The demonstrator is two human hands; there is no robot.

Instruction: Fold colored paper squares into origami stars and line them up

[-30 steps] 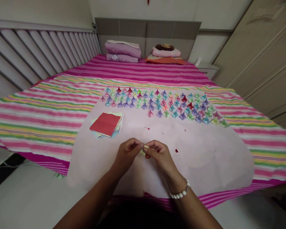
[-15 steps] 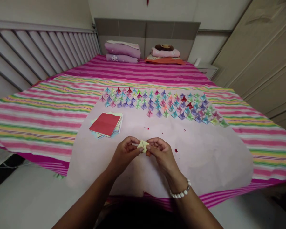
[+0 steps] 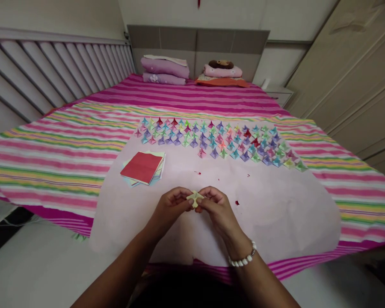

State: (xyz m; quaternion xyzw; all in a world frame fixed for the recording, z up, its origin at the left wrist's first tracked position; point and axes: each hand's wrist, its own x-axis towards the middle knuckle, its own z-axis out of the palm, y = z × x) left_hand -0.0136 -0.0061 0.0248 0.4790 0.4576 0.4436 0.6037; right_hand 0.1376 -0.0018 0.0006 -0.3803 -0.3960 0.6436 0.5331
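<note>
Between my two hands is a small folded piece of pale yellow paper, held just above a large pale pink sheet. My left hand pinches its left side, thumb on top. On the right side, the thumb and fingers of my right hand close on it too; a white bead bracelet is on that wrist. The paper's lower part is partly covered by both thumbs. Farther off, several rows of small folded paper pieces in many colours stand on the sheet.
A stack of square paper, red on top, lies left of my hands. Small red scraps dot the sheet. Beneath it is a striped bedspread. Folded bedding sits by the headboard; a slatted rail runs along the left.
The yellow paper has changed shape, from a flat diamond to a wider form with points out to the sides. Both hands have shifted slightly and still hold it.
</note>
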